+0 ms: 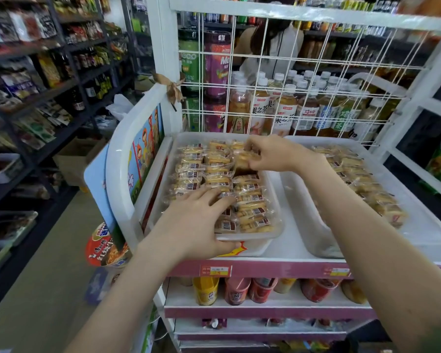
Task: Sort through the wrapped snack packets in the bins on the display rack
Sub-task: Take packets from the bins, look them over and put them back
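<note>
Two clear plastic bins sit side by side on top of the white display rack. The left bin (275,200) is packed with rows of clear-wrapped golden snack packets (250,197) with brown barcode labels. My left hand (199,220) lies flat on the packets at the bin's front, fingers spread, thumb over the front rim. At the bin's far right corner, my right hand (273,154) pinches one snack packet (245,159) between its fingertips. The right bin (303,225) holds a row of similar packets (367,184) along its right side.
A white wire grid (290,80) rises behind the bins, with bottled teas (285,108) and a person beyond it. Cup noodles (234,291) fill the shelf below. Dark shelves of goods (36,85) line the aisle to the left. A red noodle bowl (105,248) hangs at the rack's left side.
</note>
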